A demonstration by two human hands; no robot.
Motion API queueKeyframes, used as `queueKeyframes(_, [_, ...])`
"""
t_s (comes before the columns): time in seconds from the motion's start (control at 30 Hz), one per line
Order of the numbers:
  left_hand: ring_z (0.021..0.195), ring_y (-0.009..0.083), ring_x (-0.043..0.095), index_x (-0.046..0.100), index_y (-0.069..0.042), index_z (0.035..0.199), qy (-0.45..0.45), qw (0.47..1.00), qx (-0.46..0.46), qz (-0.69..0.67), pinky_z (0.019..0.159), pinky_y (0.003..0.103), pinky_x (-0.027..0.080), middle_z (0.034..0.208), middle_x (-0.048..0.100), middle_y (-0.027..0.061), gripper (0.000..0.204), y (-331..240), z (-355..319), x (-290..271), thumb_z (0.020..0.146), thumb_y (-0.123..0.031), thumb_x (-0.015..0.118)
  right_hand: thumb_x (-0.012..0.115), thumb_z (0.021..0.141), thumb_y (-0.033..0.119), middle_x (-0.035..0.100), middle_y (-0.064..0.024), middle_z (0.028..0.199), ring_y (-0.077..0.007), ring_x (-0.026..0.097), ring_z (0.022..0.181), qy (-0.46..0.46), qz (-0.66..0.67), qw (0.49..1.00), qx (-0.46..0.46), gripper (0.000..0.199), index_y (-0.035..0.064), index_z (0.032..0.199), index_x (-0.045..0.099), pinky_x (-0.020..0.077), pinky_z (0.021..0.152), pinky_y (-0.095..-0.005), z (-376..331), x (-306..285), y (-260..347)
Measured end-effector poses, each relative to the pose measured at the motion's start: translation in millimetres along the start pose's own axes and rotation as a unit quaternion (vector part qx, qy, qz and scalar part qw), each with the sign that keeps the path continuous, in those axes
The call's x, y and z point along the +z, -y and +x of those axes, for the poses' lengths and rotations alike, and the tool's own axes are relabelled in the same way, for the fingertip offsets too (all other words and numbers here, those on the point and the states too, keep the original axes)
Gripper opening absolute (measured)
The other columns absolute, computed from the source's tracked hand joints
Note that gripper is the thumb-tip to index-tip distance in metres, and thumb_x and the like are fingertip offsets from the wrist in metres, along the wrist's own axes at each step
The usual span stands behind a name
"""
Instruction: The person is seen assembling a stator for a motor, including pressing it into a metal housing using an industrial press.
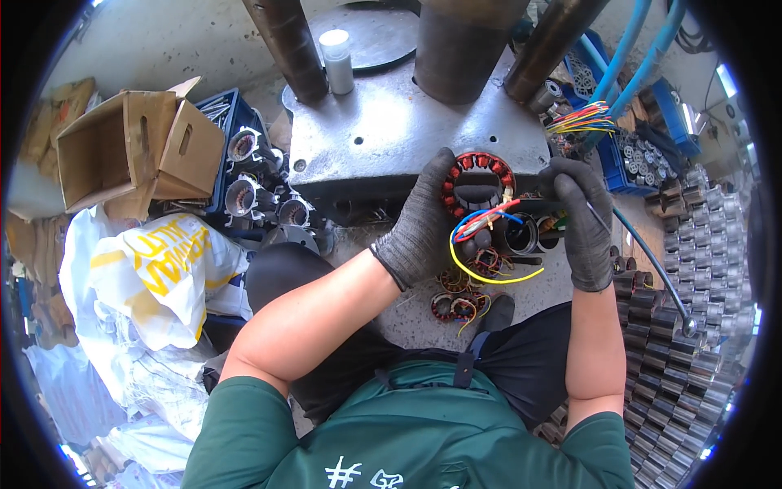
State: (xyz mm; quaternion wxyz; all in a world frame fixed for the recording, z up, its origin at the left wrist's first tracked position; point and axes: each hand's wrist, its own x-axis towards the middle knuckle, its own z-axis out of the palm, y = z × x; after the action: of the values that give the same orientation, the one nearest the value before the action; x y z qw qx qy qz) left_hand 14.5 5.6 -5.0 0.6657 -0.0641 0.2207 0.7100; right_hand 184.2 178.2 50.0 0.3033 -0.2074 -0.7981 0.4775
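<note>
My left hand (417, 220), in a dark grey work glove, is closed on the left rim of a motor stator (507, 173), a ring with red coils. Blue, white and red leads come off its lower right side, and a yellow lead (489, 279) hangs in a loop below it. My right hand (585, 224), gloved too, has its fingers bent together to the right of the ring. A red wire (503, 209) runs toward these fingers and turns dark near them; the fingers hide its end. Several more stators (453, 307) with coloured leads lie below.
A steel press table (383, 138) with thick columns stands ahead, with a white-capped bottle (336, 63) on it. Metal sleeves (664, 359) stand stacked at right, near a long dark rod or cable (652, 261). Cardboard boxes (175, 151), motor housings (244, 196) and white bags (147, 269) are at left.
</note>
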Motion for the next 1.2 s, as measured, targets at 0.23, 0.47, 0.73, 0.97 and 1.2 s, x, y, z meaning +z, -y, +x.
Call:
queueKeyframes(0.23, [0.099, 0.0324, 0.077, 0.058, -0.004, 0.151, 0.087, 0.994, -0.058, -0.037, 0.074, 0.041, 0.069, 0.124, 0.074, 0.021, 0.099, -13, 5, -11, 0.098, -0.088, 0.049, 0.065, 0.105, 0.024, 0.076, -0.0125, 0.107, -0.0177, 0.068, 0.092, 0.103, 0.255, 0.962, -0.01, 0.033, -0.0007, 0.126, 0.071, 0.0554, 0.086, -0.0338, -10, 3, 6])
queueKeyframes(0.47, [0.116, 0.0365, 0.073, 0.055, 0.002, 0.151, 0.074, 0.995, 0.017, -0.062, 0.102, 0.048, 0.061, 0.128, 0.072, 0.0242, 0.102, -6, 6, -6, 0.098, -0.085, 0.051, 0.069, 0.102, 0.02, 0.075, -0.0103, 0.104, -0.015, 0.067, 0.092, 0.07, 0.222, 0.972, -0.023, 0.026, 0.0023, 0.122, 0.071, 0.0548, 0.086, -0.0321, -12, 15, 10])
queueKeyframes(0.73, [0.138, 0.0331, 0.062, 0.05, -0.003, 0.159, 0.12, 0.978, 0.168, -0.013, 0.127, 0.051, 0.041, 0.15, 0.063, 0.0181, 0.094, 1, 2, 2, 0.096, -0.07, 0.067, 0.061, 0.111, 0.017, 0.076, -0.0088, 0.107, -0.0115, 0.068, 0.091, -0.093, 0.167, 0.981, 0.045, 0.025, 0.0014, 0.129, 0.07, 0.0564, 0.086, -0.0297, -11, 31, 7])
queueKeyframes(0.97, [0.146, 0.0281, 0.054, 0.044, -0.006, 0.164, 0.135, 0.935, 0.228, 0.235, 0.126, 0.048, 0.04, 0.157, 0.058, 0.0115, 0.109, 2, -6, 4, 0.08, -0.053, 0.094, 0.07, 0.107, 0.026, 0.072, -0.0064, 0.111, -0.0154, 0.071, 0.103, 0.115, -0.057, 0.985, -0.116, 0.034, 0.0025, 0.131, 0.071, 0.0583, 0.091, -0.0323, -6, 43, -18])
queueKeyframes(1.2, [0.144, 0.0249, 0.055, 0.038, -0.008, 0.168, 0.109, 0.895, 0.205, 0.381, 0.123, 0.044, 0.046, 0.157, 0.055, 0.0137, 0.121, 1, -5, 10, 0.071, -0.033, 0.106, 0.079, 0.096, 0.016, 0.073, -0.0054, 0.101, -0.0121, 0.068, 0.092, 0.022, 0.059, 0.998, 0.028, 0.026, 0.0032, 0.116, 0.069, 0.0579, 0.083, -0.0331, -2, 39, -18])
